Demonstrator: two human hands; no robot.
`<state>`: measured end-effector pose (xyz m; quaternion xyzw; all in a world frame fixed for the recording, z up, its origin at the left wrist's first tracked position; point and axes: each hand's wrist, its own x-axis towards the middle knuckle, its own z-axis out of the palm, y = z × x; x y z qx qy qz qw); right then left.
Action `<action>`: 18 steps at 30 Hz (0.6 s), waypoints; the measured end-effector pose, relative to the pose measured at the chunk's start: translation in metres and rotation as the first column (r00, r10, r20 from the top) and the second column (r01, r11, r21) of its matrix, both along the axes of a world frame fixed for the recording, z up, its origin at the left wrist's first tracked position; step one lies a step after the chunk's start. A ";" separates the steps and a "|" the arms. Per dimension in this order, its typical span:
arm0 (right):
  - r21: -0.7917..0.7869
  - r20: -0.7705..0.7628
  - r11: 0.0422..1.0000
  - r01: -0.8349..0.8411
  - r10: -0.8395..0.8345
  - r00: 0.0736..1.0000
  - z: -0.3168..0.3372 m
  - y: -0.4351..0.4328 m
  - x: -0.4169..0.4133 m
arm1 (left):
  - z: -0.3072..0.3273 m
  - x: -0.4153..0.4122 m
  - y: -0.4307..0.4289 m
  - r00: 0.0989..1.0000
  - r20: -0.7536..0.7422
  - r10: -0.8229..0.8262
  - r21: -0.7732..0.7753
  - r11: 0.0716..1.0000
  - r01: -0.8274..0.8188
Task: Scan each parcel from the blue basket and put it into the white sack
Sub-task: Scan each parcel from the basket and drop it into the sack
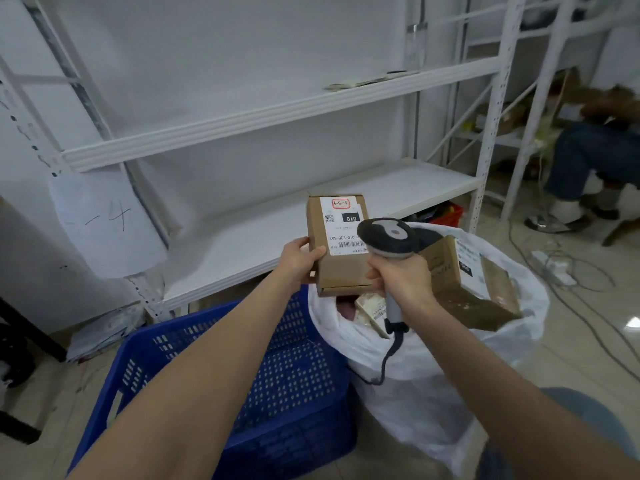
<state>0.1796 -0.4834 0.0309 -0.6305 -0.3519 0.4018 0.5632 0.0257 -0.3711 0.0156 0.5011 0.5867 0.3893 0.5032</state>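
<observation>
Left hand (299, 263): clamped on the parcel's left edge, thumb across the front face, fingers tucked behind.
Right hand (403, 277): wrapped tight round the scanner grip, all fingers curled on it.
Parcel (337, 265): small brown carton, held upright in the air above where basket and sack meet; white label towards the camera, print upside down, "010" readable, red-edged sticker at its 12 o'clock.
Scanner (388, 235): dark head with a grey top, at 3 o'clock of the parcel, overlapping the label's lower corner; touching or not, cannot tell.
Cable (384, 362): drops from the grip towards 6 o'clock, over the sack's front.
Basket (294, 358): blue, perforated, on the floor at 7 o'clock of the parcel, under the left forearm.
Sack (415, 386): white, mouth open, at 5 o'clock of the parcel, pressed against the basket's right side.
Big carton (467, 289): brown, tilted, sticking out of the sack at 3 o'clock of the right hand, white label on top.
Rack (311, 209): white metal shelves at 12 o'clock, behind the parcel.
Sheet (107, 220): paper marked "-4", at 9 o'clock, on the rack post.
Person (595, 154): seated at 2 o'clock, blurred.
Wires (554, 265): on the floor at 3 o'clock.
</observation>
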 end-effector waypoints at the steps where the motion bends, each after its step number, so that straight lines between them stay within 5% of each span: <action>1: 0.009 0.008 1.000 0.027 -0.027 1.000 0.004 0.009 0.011 | 0.003 0.016 0.005 0.999 -0.022 -0.036 0.001 0.999 0.036; 4: -0.004 0.013 0.996 0.093 -0.092 0.996 0.006 0.035 0.042 | 0.000 0.060 0.017 0.980 -0.163 -0.109 0.034 0.993 0.116; 9: -0.116 0.035 0.990 0.081 -0.078 0.996 -0.009 0.064 0.071 | -0.035 0.103 0.032 0.769 -0.605 -0.205 0.114 0.934 0.338; 14: -0.194 0.067 0.979 0.063 -0.050 0.996 -0.029 0.089 0.084 | -0.036 0.113 0.054 0.636 -0.722 -0.272 0.014 0.913 0.407; 18: -0.261 0.055 0.965 0.006 0.009 0.998 -0.045 0.098 0.087 | -0.050 0.105 0.064 0.673 -0.646 -0.361 -0.075 0.907 0.415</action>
